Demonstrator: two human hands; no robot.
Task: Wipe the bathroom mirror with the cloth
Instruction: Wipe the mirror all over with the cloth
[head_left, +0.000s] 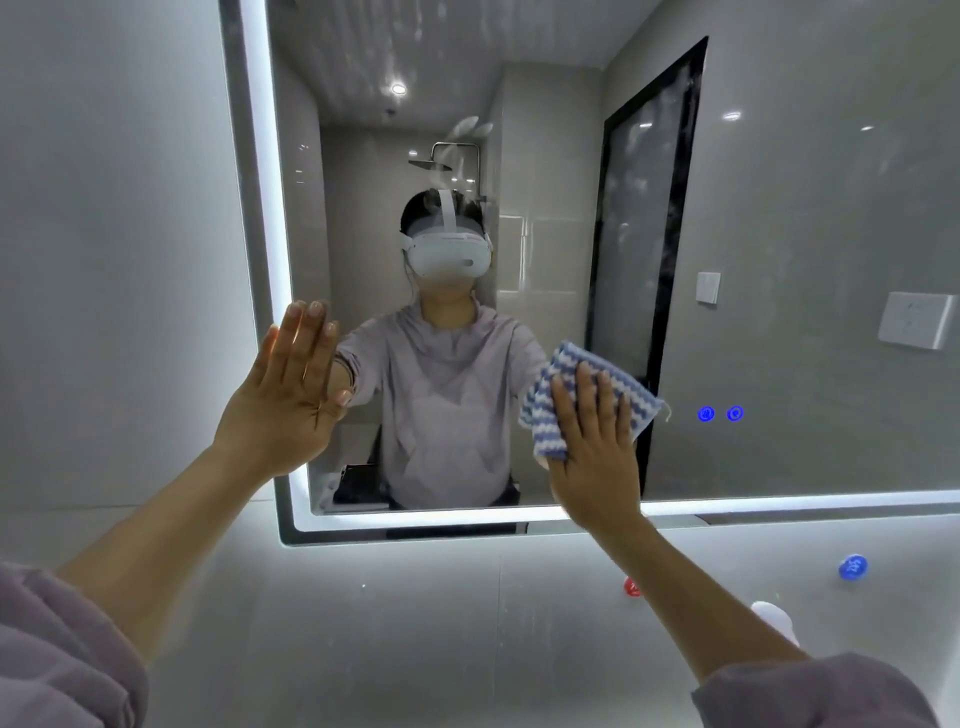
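The right hand (592, 441) is pressing a blue-and-white striped cloth (561, 395) flat against the mirror (779, 208) at lower centre-right of the frame, fingers straight and spread over it. The left hand (291, 379) is resting on the glass at centre-left, near the lit border, fingers straight and grasping nothing. Two blue lit buttons (720, 413) are glowing just right of the cloth.

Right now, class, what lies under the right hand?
A blue-and-white cloth, pressed flat on the mirror by the right hand. The glass behind the cloth is hidden.
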